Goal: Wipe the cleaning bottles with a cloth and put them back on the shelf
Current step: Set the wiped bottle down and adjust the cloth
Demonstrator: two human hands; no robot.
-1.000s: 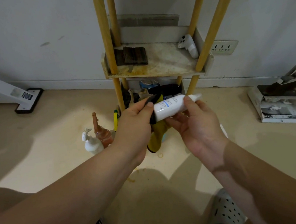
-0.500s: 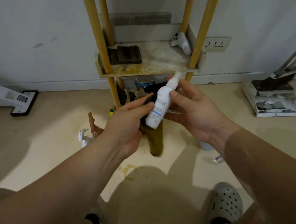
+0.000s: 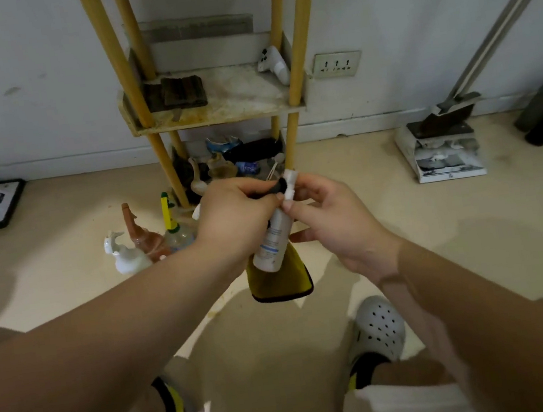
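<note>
**White bottle in hand with cloth, off the shelf**

The white bottle (image 3: 272, 242) is off the shelf (image 3: 217, 118). It is held in the air before the front edge of the lower tier, near upright, with its cap (image 3: 289, 181) uppermost.

The left hand (image 3: 235, 219) is curled round the yellow cloth (image 3: 282, 282) and grips its black-edged upper part against the bottle's neck. The rest of the cloth hangs behind and below the bottle's base. The right hand (image 3: 333, 223) pinches the cap end between thumb and fingertips.

Three bottles stand on the floor (image 3: 59, 233) beside the shelf's front left post: a white spray bottle (image 3: 126, 257), a brown spray bottle (image 3: 142, 235) and a clear spray bottle (image 3: 177, 235) with a yellow-green nozzle.

On the upper tier, a dark folded item (image 3: 181, 91) lies by the left edge and a white controller (image 3: 274, 63) lies at the rear right corner.
</note>
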